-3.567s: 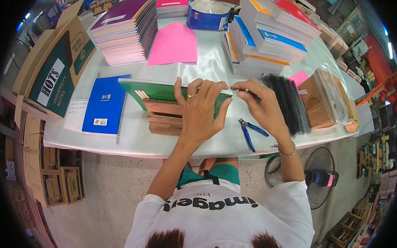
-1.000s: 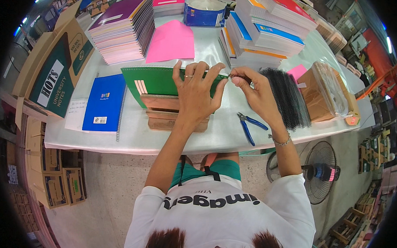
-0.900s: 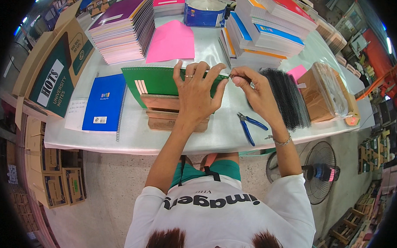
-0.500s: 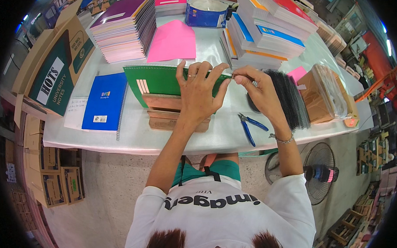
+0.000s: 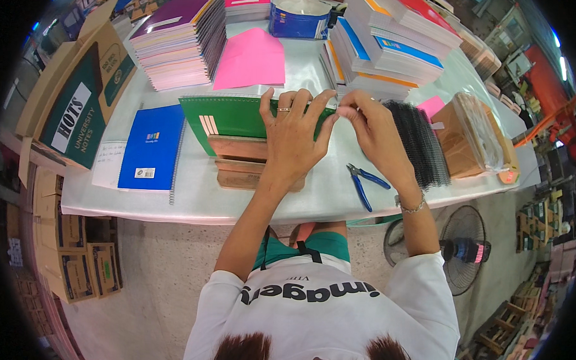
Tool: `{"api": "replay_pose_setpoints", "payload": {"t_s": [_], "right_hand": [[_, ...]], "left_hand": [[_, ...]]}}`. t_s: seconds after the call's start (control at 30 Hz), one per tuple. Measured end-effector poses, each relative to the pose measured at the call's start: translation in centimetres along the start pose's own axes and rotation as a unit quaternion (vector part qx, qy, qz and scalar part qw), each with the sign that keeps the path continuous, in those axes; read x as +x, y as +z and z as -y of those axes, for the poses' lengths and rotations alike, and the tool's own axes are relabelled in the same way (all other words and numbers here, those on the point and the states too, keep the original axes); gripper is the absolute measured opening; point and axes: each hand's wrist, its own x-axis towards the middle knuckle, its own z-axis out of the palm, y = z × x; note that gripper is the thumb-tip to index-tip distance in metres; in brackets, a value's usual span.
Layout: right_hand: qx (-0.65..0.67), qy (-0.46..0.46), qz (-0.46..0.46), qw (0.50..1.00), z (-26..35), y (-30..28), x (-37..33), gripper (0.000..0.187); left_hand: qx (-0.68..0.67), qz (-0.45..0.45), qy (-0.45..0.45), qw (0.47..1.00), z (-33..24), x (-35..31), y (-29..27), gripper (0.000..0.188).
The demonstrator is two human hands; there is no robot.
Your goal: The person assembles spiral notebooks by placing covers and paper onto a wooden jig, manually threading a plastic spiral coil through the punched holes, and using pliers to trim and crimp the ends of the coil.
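A green notebook [image 5: 236,118] stands tilted in a slotted wooden block [image 5: 237,169], its edge with a row of holes facing up. Over that edge curl the fingers of my left hand [image 5: 296,129], with the thumb on the cover, gripping the notebook. My right hand [image 5: 375,132] is closed in a pinch at the right end of the holed edge; what lies between its fingertips is too small to make out. Blue-handled cutting pliers [image 5: 366,184] lie on the table, right of the block. A bundle of black spiral coils [image 5: 419,146] sits beyond my right wrist.
A blue notebook [image 5: 151,146] lies to the left, by a big cardboard box [image 5: 81,103]. Stacked notebooks [image 5: 182,43] stand behind, near a pink sheet [image 5: 253,58], a blue round container [image 5: 300,18] and more stacks [image 5: 387,56]. A brown carton [image 5: 467,135] is at right; a fan [image 5: 463,249] stands below.
My right hand has shifted its wrist slightly and rolled its fingers at the notebook's right corner. The left hand keeps its grip, having moved a touch to the right.
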Motion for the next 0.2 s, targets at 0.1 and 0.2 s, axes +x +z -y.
{"api": "replay_pose_setpoints", "payload": {"t_s": [0.1,0.2], "right_hand": [[-0.036,-0.048,-0.020,0.998,-0.7,0.6,0.3,0.025],[-0.012,-0.002,0.025,1.000,0.1,0.6,0.2,0.021]], "left_hand": [[-0.003,0.013,-0.022,1.000,-0.3,-0.3,-0.5,0.036],[0.017,0.018,-0.012,1.000,0.1,-0.5,0.0,0.042]]}}
